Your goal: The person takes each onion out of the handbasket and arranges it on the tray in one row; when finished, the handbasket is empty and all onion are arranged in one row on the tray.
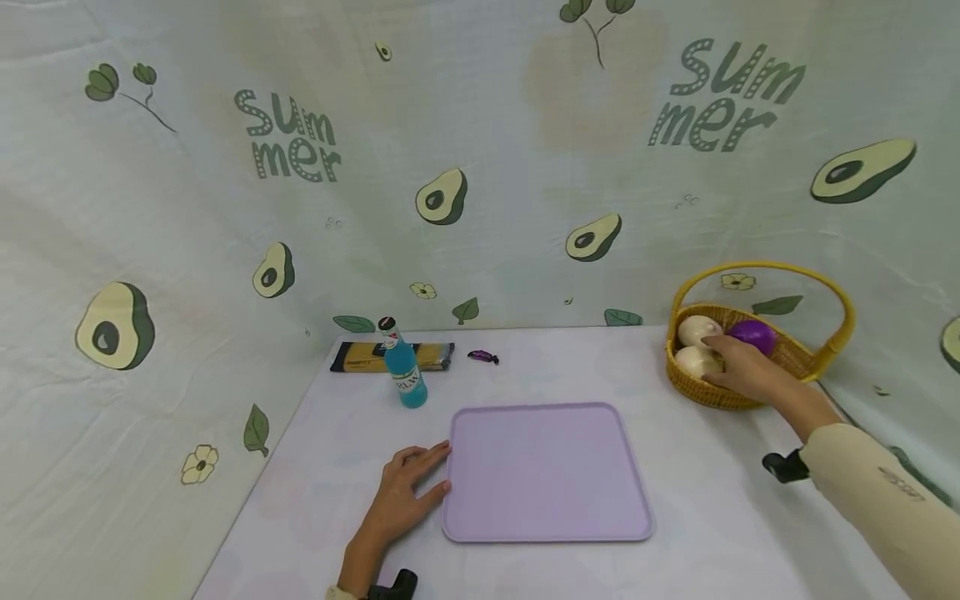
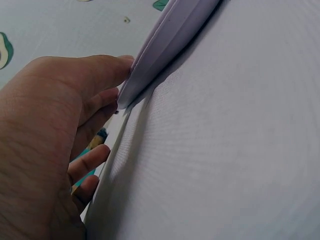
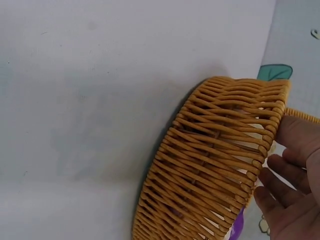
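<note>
Your left hand point(image 1: 401, 492) is lying flat and relaxed on the counter point(image 1: 720, 500), fingertips touching the nine o'clock rim of the flat lilac plastic tray point(image 1: 547, 473). Your right hand point(image 1: 742, 367) is reaching into the woven yellow wicker basket point(image 1: 787, 354) at two o'clock, fingers curling toward the purple egg-shaped object point(image 1: 752, 335); no grip is showing yet. Closing on it looks like the next move.
</note>
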The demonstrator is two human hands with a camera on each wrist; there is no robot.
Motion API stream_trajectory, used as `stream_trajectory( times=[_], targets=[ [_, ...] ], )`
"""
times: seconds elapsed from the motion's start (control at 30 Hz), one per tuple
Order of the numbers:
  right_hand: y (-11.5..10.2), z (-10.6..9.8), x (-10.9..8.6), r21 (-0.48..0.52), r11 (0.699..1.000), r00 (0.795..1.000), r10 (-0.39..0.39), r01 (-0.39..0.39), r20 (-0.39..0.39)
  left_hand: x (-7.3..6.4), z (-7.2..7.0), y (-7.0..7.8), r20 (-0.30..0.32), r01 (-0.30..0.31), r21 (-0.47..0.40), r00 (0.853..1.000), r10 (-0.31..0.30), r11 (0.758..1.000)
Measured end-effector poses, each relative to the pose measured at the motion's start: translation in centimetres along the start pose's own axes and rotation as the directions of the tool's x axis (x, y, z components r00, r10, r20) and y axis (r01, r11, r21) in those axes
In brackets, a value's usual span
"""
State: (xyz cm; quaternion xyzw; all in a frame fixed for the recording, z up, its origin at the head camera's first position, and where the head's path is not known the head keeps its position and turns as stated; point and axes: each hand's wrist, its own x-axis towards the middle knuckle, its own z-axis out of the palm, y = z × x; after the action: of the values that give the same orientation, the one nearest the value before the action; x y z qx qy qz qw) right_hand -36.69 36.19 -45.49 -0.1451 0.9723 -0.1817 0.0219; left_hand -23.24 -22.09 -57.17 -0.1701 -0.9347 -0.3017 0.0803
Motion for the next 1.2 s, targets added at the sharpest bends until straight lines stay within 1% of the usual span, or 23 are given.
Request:
stream_trajectory(
  times=[0.17,0.4,0.57,0.73,1.07,1.2],
  targets=[
    [0.1,0.1,0.4,0.013,1.0,1.0,-0.013,0.013,0.019,0.1,0.0,-0.1,-0.001,-0.008,0.001,1.0,0.008,1.0],
    [0.8,0.4,1.0,0.013,1.0,0.998,0.003,-0.003,0.059,0.0,0.0,-0.1,0.002,0.003,0.006,1.0,-0.003,1.0],
    [1.4,0.7,1.3,0.015,1.0,0.998,0.002,-0.003,0.066,0.1,0.1,-0.1,0.006,0.003,0.001,1.0,-0.003,1.0],
    [1.4,0.8,1.5,0.02,1.0,0.997,0.002,-0.003,0.074,0.2,0.0,0.0,0.017,0.006,0.004,1.0,-0.006,1.0],
    [1.8,1.1,1.9,0.018,1.0,0.997,-0.012,0.011,0.075,0.4,0.0,0.0,0.008,0.02,0.004,1.0,-0.02,1.0],
    [2.2,1.0,2.0,0.016,1.0,0.998,-0.015,0.014,0.068,0.4,0.1,-0.1,0.017,0.02,-0.002,1.0,-0.02,1.0]
  ],
)
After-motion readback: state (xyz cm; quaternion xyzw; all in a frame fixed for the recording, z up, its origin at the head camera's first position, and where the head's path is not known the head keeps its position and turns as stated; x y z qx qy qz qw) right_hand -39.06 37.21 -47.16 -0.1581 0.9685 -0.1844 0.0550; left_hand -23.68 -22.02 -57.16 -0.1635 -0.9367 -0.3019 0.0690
